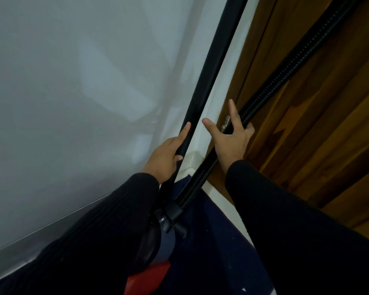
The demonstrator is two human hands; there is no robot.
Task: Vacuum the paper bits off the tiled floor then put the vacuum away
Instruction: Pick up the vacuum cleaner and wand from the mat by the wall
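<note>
The vacuum's smooth black wand leans up along the white wall corner. My left hand grips its lower end, index finger stretched up the tube. The ribbed black hose runs diagonally from the vacuum's grey body up past the wooden door. My right hand holds the hose with the outer fingers curled round it, thumb and index finger stretched out. A red part of the vacuum shows below my left sleeve. The floor and any paper bits are out of sight.
A grey-white wall fills the left. A white door frame separates it from a brown wooden door with a metal hinge. Dark blue fabric lies below the vacuum.
</note>
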